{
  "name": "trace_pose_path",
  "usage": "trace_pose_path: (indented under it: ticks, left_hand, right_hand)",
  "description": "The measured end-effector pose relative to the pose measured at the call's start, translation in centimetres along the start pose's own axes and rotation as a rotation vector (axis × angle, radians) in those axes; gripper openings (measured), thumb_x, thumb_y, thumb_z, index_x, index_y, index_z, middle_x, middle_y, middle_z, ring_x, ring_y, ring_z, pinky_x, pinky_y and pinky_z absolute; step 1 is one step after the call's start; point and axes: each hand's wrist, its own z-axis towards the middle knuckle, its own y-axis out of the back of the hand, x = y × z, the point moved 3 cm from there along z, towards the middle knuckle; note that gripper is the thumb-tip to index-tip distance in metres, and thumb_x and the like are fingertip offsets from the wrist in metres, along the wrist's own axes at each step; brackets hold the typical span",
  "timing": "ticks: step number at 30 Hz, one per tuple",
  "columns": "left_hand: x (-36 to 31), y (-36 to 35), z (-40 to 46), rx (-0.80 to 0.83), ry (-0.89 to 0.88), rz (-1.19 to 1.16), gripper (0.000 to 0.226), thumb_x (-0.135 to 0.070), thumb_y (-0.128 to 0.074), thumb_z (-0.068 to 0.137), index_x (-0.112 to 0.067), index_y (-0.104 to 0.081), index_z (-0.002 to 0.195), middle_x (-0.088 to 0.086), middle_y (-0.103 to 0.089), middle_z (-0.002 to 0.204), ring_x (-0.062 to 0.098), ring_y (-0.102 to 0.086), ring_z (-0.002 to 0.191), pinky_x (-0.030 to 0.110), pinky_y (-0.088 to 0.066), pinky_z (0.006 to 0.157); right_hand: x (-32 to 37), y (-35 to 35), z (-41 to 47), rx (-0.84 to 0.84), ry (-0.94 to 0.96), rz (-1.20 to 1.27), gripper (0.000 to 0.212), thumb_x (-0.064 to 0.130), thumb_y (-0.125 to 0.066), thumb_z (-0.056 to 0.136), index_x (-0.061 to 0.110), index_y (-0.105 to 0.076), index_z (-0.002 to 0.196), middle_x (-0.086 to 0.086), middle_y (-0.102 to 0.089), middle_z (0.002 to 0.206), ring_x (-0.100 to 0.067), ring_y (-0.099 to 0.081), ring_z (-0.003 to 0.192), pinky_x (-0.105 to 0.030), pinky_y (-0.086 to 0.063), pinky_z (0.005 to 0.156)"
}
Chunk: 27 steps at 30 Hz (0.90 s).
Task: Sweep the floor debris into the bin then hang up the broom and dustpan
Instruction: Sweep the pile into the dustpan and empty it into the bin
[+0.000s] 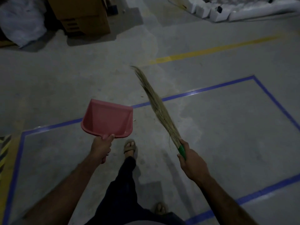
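At the bottom of the frame, a person's dark trouser leg [123, 184] is stepping forward over the grey floor [227, 127]. Left of centre, the left hand [101, 147] is gripping the pink dustpan [107, 118] by its handle, pan carried off the floor, seemingly empty. Right of centre, the right hand [192, 161] is clasping the grass broom [155, 103] at its green grip, bristles angled forward, ready to sweep.

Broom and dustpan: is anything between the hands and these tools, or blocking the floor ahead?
Nothing visible. The right hand grips the broom by its green handle; the left hand grips the pink dustpan. The floor ahead looks open up to the cardboard box; no bin is in view.
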Motion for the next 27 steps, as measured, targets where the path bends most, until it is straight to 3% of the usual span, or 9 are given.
trace_pose_path:
  ticks: [3, 7, 13, 17, 20, 24, 27]
  left_hand:
    - [-1.2, -0.2, 7.2, -0.025, 0.062, -0.02, 0.032, -0.023, -0.063, 0.097, -0.013, -0.045, 0.073, 0.006, -0.035, 0.06, 0.012, -0.029, 0.037, 0.012, -0.022, 0.039]
    - [-1.8, -0.9, 17.3, 0.091, 0.123, 0.061, 0.036, -0.025, -0.064, 0.097, -0.017, -0.045, 0.068, 0.003, -0.036, 0.057, 0.007, -0.032, 0.035, 0.015, -0.024, 0.038]
    - [0.9, -3.5, 31.8, 0.161, 0.203, 0.129, 0.024, -0.023, -0.067, 0.095, -0.012, -0.052, 0.08, 0.0, -0.036, 0.059, 0.012, -0.033, 0.048, 0.022, -0.025, 0.046]
    - [5.7, -5.2, 39.1, 0.108, 0.226, 0.197, 0.028, -0.025, -0.069, 0.094, -0.012, -0.055, 0.073, 0.003, -0.044, 0.055, 0.012, -0.04, 0.043, 0.023, -0.033, 0.047]
    - [9.9, -6.4, 42.7, 0.124, 0.247, 0.228, 0.034, -0.021, -0.066, 0.096, -0.013, -0.049, 0.069, 0.005, -0.039, 0.053, 0.009, -0.033, 0.037, 0.016, -0.026, 0.038]
    - [13.6, -8.6, 45.0, 0.201, 0.268, 0.251, 0.031, -0.02, -0.064, 0.097, -0.012, -0.044, 0.075, 0.003, -0.031, 0.056, 0.006, -0.026, 0.034, 0.012, -0.02, 0.036]
    - [14.2, -10.5, 46.0, 0.236, 0.28, 0.268, 0.029, -0.022, -0.065, 0.097, -0.01, -0.047, 0.077, 0.003, -0.035, 0.053, 0.006, -0.03, 0.034, 0.013, -0.022, 0.036]
  right_hand:
    - [1.6, -2.0, 6.6, 0.086, -0.035, 0.012, 0.059, 0.04, -0.045, 0.101, 0.035, -0.015, 0.152, -0.004, -0.054, 0.105, -0.02, -0.056, 0.082, -0.036, -0.05, 0.07]
    - [3.8, -6.5, 15.4, 0.218, -0.098, -0.011, 0.057, 0.046, -0.039, 0.102, 0.036, -0.014, 0.153, 0.002, -0.041, 0.105, -0.017, -0.051, 0.083, -0.032, -0.044, 0.068]
    - [4.1, -17.3, 29.8, 0.431, -0.123, -0.123, 0.059, 0.047, -0.036, 0.103, 0.032, -0.013, 0.155, -0.006, -0.051, 0.112, -0.022, -0.054, 0.08, -0.037, -0.052, 0.07]
    - [2.7, -25.3, 37.6, 0.588, -0.142, -0.117, 0.061, 0.043, -0.04, 0.102, 0.032, -0.015, 0.157, -0.012, -0.05, 0.129, -0.032, -0.059, 0.106, -0.039, -0.051, 0.089]
    - [0.6, -30.9, 41.0, 0.631, -0.173, -0.087, 0.063, 0.044, -0.046, 0.1, 0.032, -0.019, 0.156, -0.009, -0.043, 0.146, -0.028, -0.051, 0.125, -0.036, -0.043, 0.1]
    - [-4.8, -34.2, 43.0, 0.6, -0.374, -0.05, 0.053, 0.045, -0.04, 0.1, 0.031, -0.027, 0.15, -0.004, -0.052, 0.114, -0.023, -0.057, 0.096, -0.035, -0.049, 0.089]
    - [-9.7, -33.7, 42.5, 0.55, -0.458, -0.06, 0.059, 0.043, -0.039, 0.101, 0.033, -0.015, 0.154, -0.007, -0.053, 0.113, -0.023, -0.057, 0.092, -0.035, -0.049, 0.08]
